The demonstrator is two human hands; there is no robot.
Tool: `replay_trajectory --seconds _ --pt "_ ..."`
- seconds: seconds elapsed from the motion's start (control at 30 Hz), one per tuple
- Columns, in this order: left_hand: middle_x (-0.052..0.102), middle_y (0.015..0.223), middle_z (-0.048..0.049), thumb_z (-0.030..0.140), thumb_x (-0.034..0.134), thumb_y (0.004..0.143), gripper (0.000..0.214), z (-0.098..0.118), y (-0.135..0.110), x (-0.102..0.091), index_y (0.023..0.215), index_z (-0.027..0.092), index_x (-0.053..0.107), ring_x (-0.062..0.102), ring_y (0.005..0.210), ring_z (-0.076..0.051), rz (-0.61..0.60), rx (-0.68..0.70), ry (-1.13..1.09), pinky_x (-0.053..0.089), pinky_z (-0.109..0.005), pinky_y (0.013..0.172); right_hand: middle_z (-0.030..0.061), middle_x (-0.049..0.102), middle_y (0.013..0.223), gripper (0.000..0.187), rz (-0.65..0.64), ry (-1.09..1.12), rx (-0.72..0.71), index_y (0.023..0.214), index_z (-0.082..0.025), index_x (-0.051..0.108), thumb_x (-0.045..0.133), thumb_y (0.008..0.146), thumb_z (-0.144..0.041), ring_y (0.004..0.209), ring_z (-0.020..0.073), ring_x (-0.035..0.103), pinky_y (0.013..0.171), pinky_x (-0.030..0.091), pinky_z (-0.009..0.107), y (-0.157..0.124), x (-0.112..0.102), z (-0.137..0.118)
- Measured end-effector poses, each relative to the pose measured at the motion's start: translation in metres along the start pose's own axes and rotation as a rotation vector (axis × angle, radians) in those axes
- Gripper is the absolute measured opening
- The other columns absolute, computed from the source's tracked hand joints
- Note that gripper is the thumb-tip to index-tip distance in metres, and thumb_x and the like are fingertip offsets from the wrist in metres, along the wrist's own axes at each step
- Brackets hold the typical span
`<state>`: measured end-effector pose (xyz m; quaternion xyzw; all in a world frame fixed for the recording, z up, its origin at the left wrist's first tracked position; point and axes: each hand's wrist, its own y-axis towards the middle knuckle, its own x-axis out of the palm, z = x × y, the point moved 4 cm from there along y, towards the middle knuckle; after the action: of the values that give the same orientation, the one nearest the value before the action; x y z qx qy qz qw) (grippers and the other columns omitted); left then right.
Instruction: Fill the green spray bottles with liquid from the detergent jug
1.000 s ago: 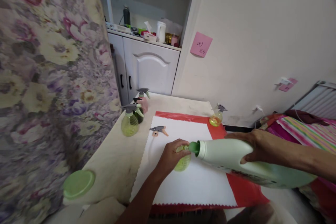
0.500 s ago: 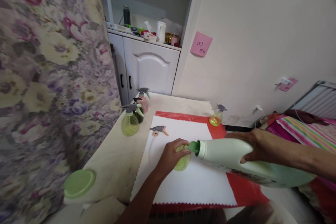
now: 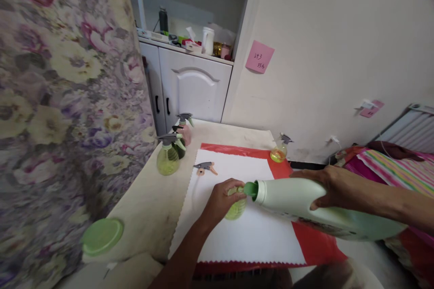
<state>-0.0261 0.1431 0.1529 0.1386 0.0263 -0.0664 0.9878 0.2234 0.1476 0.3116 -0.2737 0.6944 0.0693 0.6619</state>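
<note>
Pale tabletop (image 3: 152, 198) up against a white wall, with a white sheet (image 3: 251, 239) laid over a red mat (image 3: 315, 246), and that is where I'm watching both hands at work. Left hand (image 3: 220, 203) is wrapped around the neck of a small yellow-green bottle (image 3: 236, 210), which stands upright on the white sheet near its middle. Right hand (image 3: 325, 187) is clamped over the top of a big pale green jug (image 3: 291, 201), fingers curled round its body. I read the jug's long axis as almost level, running right to left across the mat, tail end slightly lower off the table's right edge. Its darker green spout (image 3: 250, 188) points left and meets the mouth of the small bottle, right at the left hand's fingertips.

Further back, a loose grey spray head (image 3: 205, 168) lies on the sheet. Two spray bottles (image 3: 167, 158) stand at the left rear, and another yellow one (image 3: 280, 152) sits on the mat's far corner. A round green cap (image 3: 101, 236) rests near the table's left front edge.
</note>
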Motion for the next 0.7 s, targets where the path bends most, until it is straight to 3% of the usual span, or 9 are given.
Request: replay_trajectory --seconds 0.7 --pt "0.070 0.091 -0.0033 0.021 0.068 0.073 0.017 -0.0021 -0.0002 -0.0004 0.090 0.019 0.072 0.063 0.089 -0.021 0.002 -0.012 -0.001 0.044 -0.030 0.083 0.0008 0.076 0.100 0.057 0.003 -0.021 -0.008 0.124 -0.035 0.058 0.070 0.068 -0.026 0.091 0.0282 0.070 0.073 0.050 0.030 -0.0018 -0.0020 -0.0041"
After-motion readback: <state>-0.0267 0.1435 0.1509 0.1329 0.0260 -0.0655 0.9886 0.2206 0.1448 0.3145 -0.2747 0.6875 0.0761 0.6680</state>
